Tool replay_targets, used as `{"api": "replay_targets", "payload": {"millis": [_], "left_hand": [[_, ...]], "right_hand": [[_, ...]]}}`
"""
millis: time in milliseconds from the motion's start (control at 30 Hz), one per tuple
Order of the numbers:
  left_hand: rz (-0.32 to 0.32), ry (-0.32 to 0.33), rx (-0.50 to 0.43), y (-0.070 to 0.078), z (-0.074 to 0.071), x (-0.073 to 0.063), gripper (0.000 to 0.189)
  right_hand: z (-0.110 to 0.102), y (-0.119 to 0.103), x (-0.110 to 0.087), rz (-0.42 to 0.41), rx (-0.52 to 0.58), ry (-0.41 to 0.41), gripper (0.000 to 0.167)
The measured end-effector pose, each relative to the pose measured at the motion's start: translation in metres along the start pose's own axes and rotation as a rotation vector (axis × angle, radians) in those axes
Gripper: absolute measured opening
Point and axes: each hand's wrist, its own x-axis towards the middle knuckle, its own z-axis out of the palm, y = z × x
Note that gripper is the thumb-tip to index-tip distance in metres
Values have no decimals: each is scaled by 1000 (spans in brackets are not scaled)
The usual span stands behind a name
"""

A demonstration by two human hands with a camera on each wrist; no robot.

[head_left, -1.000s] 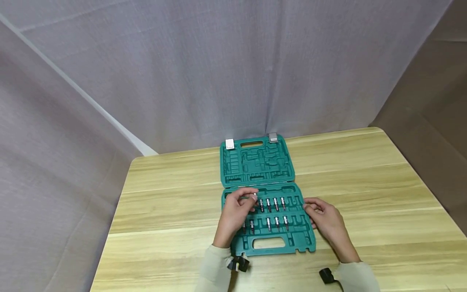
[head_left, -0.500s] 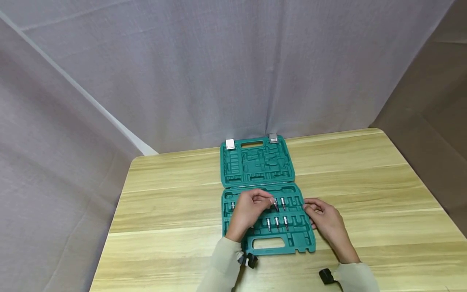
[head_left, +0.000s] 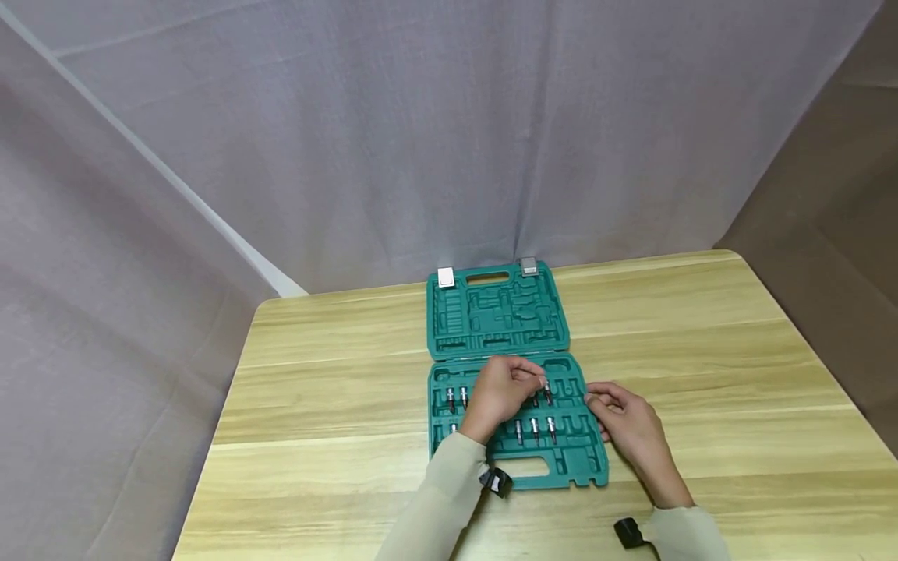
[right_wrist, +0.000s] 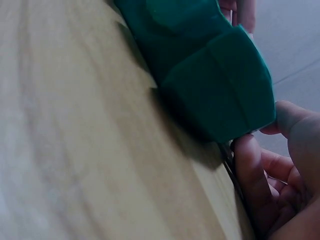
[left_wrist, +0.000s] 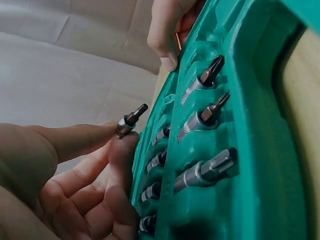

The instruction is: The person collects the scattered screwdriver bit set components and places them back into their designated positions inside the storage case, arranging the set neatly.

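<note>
An open green tool case [head_left: 588, 467] lies on the table, its lower half holding rows of bit sockets [head_left: 535, 430]. Above the right part of the upper row is my left hand [head_left: 500, 393]. In the left wrist view, its thumb and index finger pinch one bit socket [left_wrist: 131, 121], dark tip pointing up and clear of the slots. Beside it, several other bit sockets [left_wrist: 195, 176] sit in their moulded slots. At the case's right side my right hand [head_left: 627, 421] grips the edge, thumb [right_wrist: 287, 117] on the rim and fingers curled against the side. My left hand hides part of both rows.
The case's lid [head_left: 494, 315] is folded back toward the curtain [head_left: 393, 156], with two metal latches [head_left: 446, 277] at its far edge. Wooden tabletop [head_left: 323, 405] extends on both sides. A small black camera [head_left: 498, 481] is on the left wrist.
My left hand has moved to the right along the upper row, uncovering bit sockets on the left. My right hand has stayed at the case's edge.
</note>
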Motion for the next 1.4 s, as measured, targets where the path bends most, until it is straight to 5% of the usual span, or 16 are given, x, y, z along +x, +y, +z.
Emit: {"api": "replay_targets", "payload": {"millis": [233, 800, 1167, 1400], "left_hand": [[-3, 42, 195, 6, 9, 5, 9], [106, 98, 364, 11, 30, 10, 17], [203, 59, 430, 5, 30, 18, 11], [127, 56, 431, 7, 28, 25, 17]], "right_hand": [[0, 1, 0, -9, 14, 1, 42], [0, 1, 1, -23, 10, 11, 41], [1, 2, 1, -14, 3, 17, 41], [1, 1, 1, -2, -1, 11, 42]]}}
